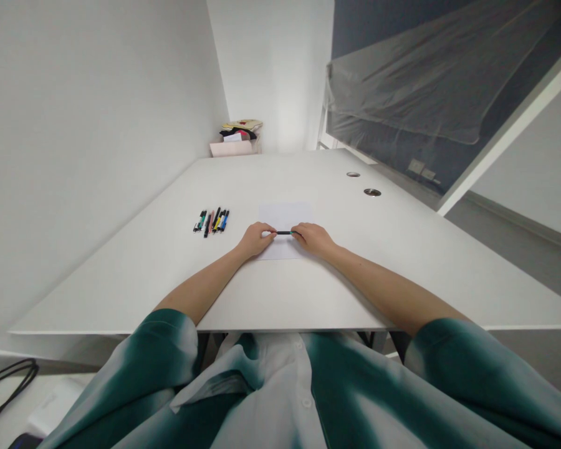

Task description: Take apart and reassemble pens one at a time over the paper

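A slim dark pen (284, 232) lies level between my two hands, over a white sheet of paper (280, 251). My left hand (257, 240) pinches one end of it with thumb and fingers. At the other end, where a bit of green shows, my right hand (312, 237) is closed on it. Both hands rest over the side edges of the sheet. To the left of my left hand, several pens (211, 222) in black, green, pink, yellow and blue lie side by side in a loose row.
The white table (280, 293) runs away from me, with a wall along its left. A pale pink box (231, 148) with cloth-like items piled on it stands at the far end. Two round metal-rimmed fittings (372, 193) sit in the tabletop at the right. Black cables (16, 390) lie low at the left.
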Available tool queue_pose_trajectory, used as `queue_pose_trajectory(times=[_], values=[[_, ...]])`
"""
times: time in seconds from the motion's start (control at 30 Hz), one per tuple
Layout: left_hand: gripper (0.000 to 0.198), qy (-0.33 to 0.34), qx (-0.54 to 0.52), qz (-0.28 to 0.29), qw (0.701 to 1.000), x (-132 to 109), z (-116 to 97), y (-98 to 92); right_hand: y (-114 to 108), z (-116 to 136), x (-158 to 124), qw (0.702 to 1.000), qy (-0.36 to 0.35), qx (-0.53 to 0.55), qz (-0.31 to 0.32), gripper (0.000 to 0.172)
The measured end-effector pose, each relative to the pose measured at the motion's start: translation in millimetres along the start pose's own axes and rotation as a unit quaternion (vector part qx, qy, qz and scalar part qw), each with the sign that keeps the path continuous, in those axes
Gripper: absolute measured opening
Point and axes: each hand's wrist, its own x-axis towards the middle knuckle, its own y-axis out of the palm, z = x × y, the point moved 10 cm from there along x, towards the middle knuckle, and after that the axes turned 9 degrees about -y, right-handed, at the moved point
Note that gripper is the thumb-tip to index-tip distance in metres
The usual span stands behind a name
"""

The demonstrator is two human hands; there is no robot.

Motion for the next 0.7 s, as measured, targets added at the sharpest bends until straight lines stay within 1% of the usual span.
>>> queue_pose_trajectory(times=[0.1, 0.23, 0.33, 0.43, 0.5, 0.53, 0.57, 0.63, 0.7], values=[[0.02, 0.003, -0.001, -0.005, 1.0, 1, 1, 0.4, -1, 1, 0, 1.0, 0.004, 0.007, -0.002, 0.029], [0.021, -0.007, 0.001, -0.016, 1.0, 2, 3, -1.2, -8, -4, -3, 0.999, 0.024, 0.032, -0.035, 0.028], [0.021, -0.02, 0.01, -0.035, 0.999, 2, 6, -6.2, -16, -21, -7, 0.992, 0.074, 0.069, -0.08, 0.029], [0.021, -0.042, 0.017, -0.058, 0.997, 2, 11, -12.8, -16, -48, -14, 0.971, 0.144, 0.148, -0.118, 0.031], [0.02, -0.056, 0.021, -0.066, 0.996, 2, 14, -15.4, -12, -65, -17, 0.943, 0.183, 0.236, -0.149, 0.032], [0.02, -0.06, 0.024, -0.067, 0.996, 2, 15, -15.9, -9, -73, -18, 0.921, 0.2, 0.292, -0.164, 0.032], [0.019, -0.063, 0.027, -0.067, 0.995, 2, 16, -16.0, -4, -79, -19, 0.893, 0.218, 0.353, -0.176, 0.031], [0.018, -0.064, 0.035, -0.068, 0.995, 2, 16, -16.0, 5, -86, -20, 0.825, 0.245, 0.469, -0.199, 0.028], [0.018, -0.059, 0.044, -0.066, 0.995, 2, 14, -15.4, 12, -88, -20, 0.764, 0.253, 0.553, -0.214, 0.026]])
